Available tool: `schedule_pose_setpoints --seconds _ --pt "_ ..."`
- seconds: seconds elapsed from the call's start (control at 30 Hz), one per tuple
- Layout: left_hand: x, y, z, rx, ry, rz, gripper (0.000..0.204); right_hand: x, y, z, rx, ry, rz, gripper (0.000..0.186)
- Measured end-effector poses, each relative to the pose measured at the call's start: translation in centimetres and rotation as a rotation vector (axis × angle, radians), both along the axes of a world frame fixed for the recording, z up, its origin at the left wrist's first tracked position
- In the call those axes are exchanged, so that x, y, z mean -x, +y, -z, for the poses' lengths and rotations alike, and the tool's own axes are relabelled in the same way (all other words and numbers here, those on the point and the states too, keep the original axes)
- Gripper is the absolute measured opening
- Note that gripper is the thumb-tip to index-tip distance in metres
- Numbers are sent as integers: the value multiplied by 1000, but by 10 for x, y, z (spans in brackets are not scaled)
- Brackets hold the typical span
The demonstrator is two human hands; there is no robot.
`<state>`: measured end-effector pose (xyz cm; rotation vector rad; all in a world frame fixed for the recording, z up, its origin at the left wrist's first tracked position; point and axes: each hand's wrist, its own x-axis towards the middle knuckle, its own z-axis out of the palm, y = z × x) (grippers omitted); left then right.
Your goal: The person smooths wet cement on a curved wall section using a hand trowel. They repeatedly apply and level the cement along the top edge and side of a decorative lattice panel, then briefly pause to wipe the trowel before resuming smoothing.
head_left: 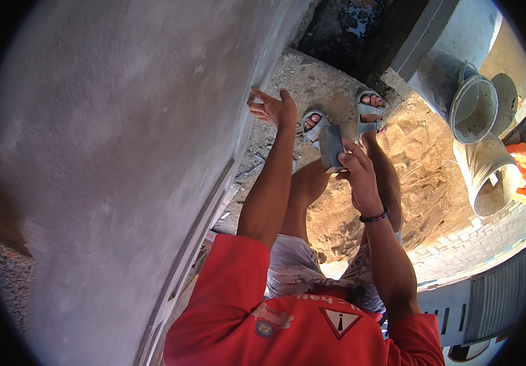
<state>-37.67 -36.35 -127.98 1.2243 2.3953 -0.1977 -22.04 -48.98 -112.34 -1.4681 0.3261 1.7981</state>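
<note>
My right hand [359, 169] grips a dark grey rectangular block [332, 148] by its lower right edge, thumb in front. The block is held in the air over my knees, apart from the wall. My left hand [274, 108] reaches forward with its fingers apart and nothing in it. Its fingertips are at the grey plastered wall [122, 140], close to its far edge; whether they press on it I cannot tell. That wall fills the left side, its surface smooth with cloudy patches.
My sandalled feet [370, 110] stand on rough, sandy ground [428, 158]. A dark wet pit [342, 36] lies beyond them. At the right are a bucket [458, 79], a pale open-mouthed sack or container [486, 168] and something orange [524, 171]. A pale ledge [192, 250] runs along the wall's base.
</note>
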Motion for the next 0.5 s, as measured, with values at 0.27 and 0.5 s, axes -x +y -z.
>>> schedule_pose_setpoints --seconds 0.27,0.5 --pt "-64 15 -38 -44 -241 440 71 4 -3 1 43 -22 7 47" --pt "4 -21 -37 -59 -483 509 32 7 -15 5 56 5 67 50"
